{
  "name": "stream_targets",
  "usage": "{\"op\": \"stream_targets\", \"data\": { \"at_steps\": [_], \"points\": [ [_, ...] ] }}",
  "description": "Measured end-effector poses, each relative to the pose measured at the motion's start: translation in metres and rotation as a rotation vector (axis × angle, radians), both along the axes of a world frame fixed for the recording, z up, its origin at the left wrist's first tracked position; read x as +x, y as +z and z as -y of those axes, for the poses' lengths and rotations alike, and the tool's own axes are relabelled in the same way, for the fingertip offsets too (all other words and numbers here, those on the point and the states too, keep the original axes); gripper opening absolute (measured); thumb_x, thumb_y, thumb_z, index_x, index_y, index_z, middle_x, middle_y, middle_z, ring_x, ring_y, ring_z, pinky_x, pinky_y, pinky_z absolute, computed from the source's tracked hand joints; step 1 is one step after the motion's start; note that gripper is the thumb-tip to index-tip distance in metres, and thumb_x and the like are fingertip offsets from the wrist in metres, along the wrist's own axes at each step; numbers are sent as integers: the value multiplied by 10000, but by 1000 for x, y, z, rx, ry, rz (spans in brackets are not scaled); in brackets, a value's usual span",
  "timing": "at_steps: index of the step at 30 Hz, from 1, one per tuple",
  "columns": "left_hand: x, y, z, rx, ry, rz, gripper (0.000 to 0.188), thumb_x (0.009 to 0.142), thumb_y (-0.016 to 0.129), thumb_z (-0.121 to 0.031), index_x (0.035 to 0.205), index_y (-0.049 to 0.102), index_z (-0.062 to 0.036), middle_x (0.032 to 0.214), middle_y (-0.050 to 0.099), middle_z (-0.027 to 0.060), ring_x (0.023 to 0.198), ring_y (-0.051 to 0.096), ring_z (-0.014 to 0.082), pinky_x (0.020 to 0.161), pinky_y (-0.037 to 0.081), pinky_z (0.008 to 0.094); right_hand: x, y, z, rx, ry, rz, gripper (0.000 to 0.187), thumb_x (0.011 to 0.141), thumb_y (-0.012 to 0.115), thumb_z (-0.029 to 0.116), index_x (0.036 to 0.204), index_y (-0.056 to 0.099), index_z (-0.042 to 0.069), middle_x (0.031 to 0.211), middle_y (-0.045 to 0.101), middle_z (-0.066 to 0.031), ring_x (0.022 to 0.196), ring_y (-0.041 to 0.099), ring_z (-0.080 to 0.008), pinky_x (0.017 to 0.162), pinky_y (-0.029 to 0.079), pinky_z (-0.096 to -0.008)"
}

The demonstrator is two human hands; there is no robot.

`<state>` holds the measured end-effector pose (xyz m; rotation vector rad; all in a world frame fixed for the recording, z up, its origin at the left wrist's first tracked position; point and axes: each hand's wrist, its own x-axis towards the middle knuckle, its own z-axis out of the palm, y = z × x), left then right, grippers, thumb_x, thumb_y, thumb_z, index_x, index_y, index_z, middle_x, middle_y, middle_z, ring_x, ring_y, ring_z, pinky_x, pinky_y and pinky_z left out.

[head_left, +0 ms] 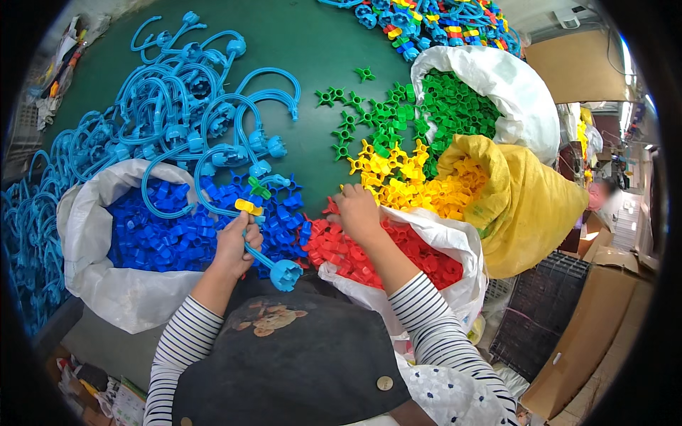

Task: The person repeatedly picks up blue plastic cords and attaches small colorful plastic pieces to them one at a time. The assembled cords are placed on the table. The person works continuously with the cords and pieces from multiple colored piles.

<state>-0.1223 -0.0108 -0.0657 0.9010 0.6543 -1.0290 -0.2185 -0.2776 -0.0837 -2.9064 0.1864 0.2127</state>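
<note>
My left hand point(233, 247) is closed around a light blue plastic rod point(259, 257) with a cup-shaped end, which points down and to the right. At the top of that hand sits a yellow piece point(249, 207), and just beyond it is a green piece point(258, 187); whether the green one is on the rod I cannot tell. My right hand point(359, 214) has its fingers curled down at the border of the yellow pieces point(389, 174) and red pieces point(341, 248). What its fingertips hold, if anything, is hidden.
Blue pieces point(160, 231) fill a white sack point(85, 241) at left. Light blue curved rods point(170, 106) lie heaped on the green table point(298, 39). Green pieces point(462, 106) spill from another white sack point(529, 106), beside a yellow sack point(533, 206). Multicoloured assembled rods point(440, 25) lie far right.
</note>
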Motion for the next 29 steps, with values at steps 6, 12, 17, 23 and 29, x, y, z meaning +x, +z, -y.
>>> {"op": "stream_targets", "data": {
  "at_steps": [6,12,17,23,29],
  "points": [
    [-2,-3,0,59,46,35,269,1058,420,-339,1004,484,-83,665,416,1,523,421,125,378,272,239,11,-5,-20,-17,-6,119,286,677,817,278,839,692,79,952,547,-70,972,511,-258,817,400,-402],
    [-1,6,15,82,33,29,254,1051,445,-328,957,469,-93,639,373,-9,516,364,107,366,244,227,39,27,-39,516,-202,631,282,702,825,142,933,680,74,974,562,-76,922,516,-270,795,409,-375],
    [0,25,22,138,-73,154,269,1050,437,-345,960,461,-93,637,383,-3,501,401,112,367,253,234,61,57,-48,609,-178,657,331,704,833,87,1003,695,52,946,544,-84,872,552,-238,743,468,-338],
    [11,32,27,280,-231,569,274,1059,396,-344,1003,466,-85,629,401,-5,454,427,112,408,337,235,84,75,-53,586,-58,563,316,804,767,103,1103,679,53,849,627,-116,716,625,-262,657,526,-330],
    [19,22,25,321,-198,909,356,1006,542,-229,1288,390,-75,953,526,92,750,584,143,566,484,242,128,67,-24,705,72,478,415,896,656,136,1303,592,91,1067,666,-219,951,651,-380,824,531,-420]
  ]
}}
